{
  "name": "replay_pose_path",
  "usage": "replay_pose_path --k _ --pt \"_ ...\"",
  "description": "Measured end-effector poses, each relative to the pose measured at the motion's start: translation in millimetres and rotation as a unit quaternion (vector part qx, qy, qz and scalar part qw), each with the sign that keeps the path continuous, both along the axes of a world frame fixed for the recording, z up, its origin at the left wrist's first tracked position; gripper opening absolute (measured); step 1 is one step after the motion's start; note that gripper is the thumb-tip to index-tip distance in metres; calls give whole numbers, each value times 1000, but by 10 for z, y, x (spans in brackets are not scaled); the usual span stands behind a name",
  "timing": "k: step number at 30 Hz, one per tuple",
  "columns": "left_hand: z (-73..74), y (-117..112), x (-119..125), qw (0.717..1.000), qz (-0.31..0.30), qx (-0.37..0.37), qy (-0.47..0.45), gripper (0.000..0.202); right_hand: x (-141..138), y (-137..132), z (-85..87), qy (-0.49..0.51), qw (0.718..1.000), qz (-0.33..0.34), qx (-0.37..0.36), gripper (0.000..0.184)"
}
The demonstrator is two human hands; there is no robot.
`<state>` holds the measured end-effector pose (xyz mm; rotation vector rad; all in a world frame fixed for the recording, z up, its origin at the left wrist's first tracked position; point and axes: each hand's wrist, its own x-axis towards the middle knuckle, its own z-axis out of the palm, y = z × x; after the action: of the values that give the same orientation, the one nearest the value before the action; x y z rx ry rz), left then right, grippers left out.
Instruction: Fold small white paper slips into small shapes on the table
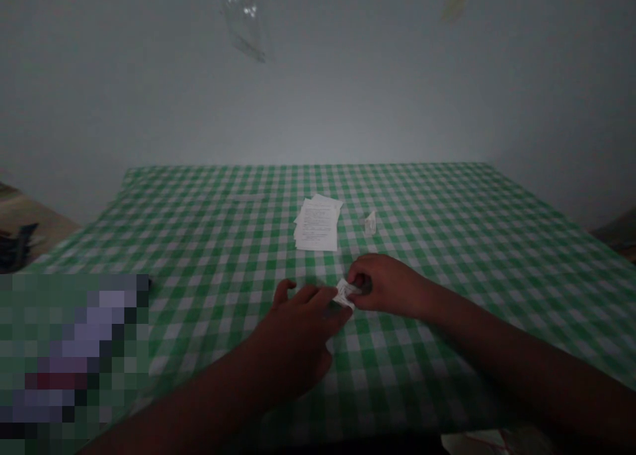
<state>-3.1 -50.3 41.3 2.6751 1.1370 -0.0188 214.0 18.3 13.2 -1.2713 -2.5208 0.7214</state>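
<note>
Gingham cloth (pixel 427 210); paper (pixel 345 293) between left hand (pixel 293 336), right hand (pixel 387 286)

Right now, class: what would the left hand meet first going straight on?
The left hand meets the folded white paper first, seemingly touching it already; the right hand lies just beyond.

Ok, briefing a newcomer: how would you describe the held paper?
Start at the green gingham tablecloth and its stack of printed sheets. Just below, the left hand and right hand pinch a small folded white paper, unlike the loose slip beyond.

Green gingham tablecloth (pixel 447 243); printed papers (pixel 317 224)
</note>
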Motion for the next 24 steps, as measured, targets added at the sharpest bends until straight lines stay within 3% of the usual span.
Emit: replay_pose_path --k 15,24 --pt "44 -8 60 999 -3 -2 43 62 -129 6 29 -66 996 -43 29 16" --pt "-38 -32 54 999 2 32 29 61 -222 65 6 -122 986 -105 53 21"
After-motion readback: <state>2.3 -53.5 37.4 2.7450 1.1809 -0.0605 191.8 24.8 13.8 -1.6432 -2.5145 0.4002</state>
